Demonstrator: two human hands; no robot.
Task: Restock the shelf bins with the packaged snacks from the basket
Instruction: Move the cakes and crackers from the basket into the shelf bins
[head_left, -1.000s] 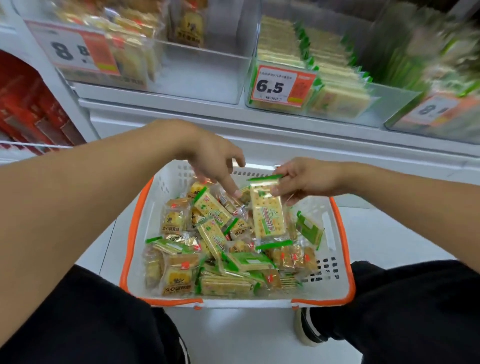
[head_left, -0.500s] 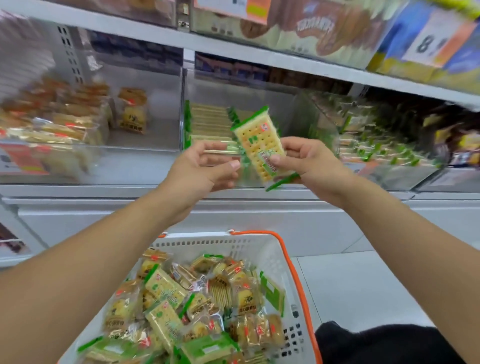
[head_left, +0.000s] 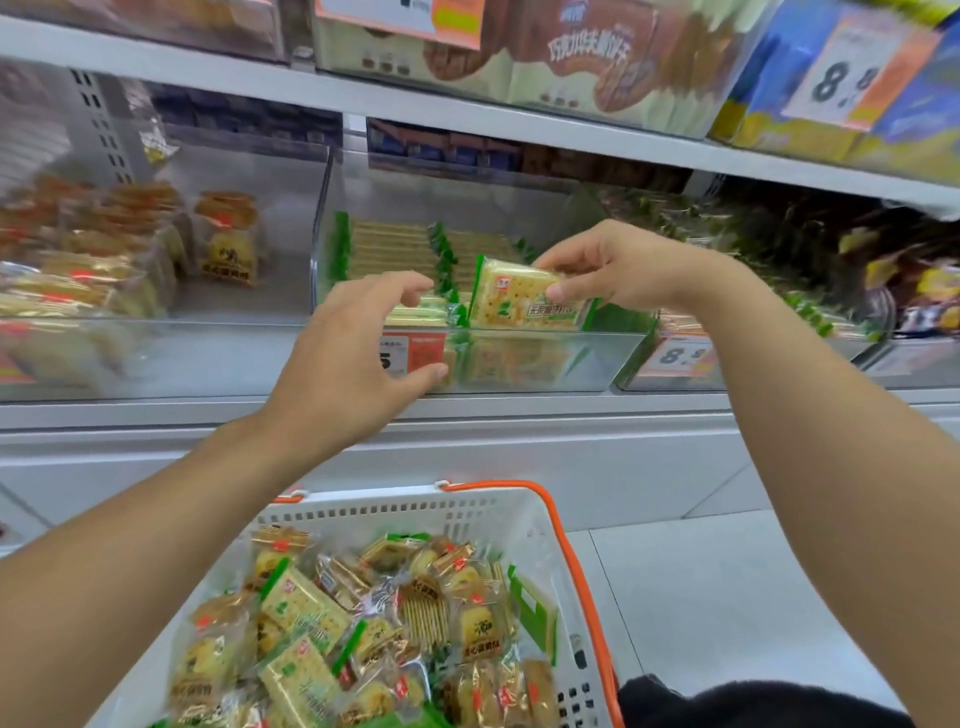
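Observation:
My right hand (head_left: 621, 265) pinches a green-edged cracker packet (head_left: 522, 304) and holds it on its long side just over the front of the clear middle bin (head_left: 545, 364), in front of rows of matching packets (head_left: 395, 249). My left hand (head_left: 358, 353) hovers at the bin's front left with fingers spread and curved, holding nothing, its thumb by the orange price tag (head_left: 410, 353). Below, the white basket (head_left: 519, 519) with an orange rim holds several mixed snack packets (head_left: 363, 623).
A clear bin (head_left: 104, 291) of orange-wrapped pastries stands to the left, and a bin (head_left: 779, 312) of green-wrapped snacks to the right. The upper shelf (head_left: 467, 114) carries biscuit bags and price tags. White floor tiles (head_left: 701, 597) lie right of the basket.
The packet went from the basket up to the shelf. My right hand turned it onto its long side and lowered it into the middle bin's front; my left hand let go and opened.

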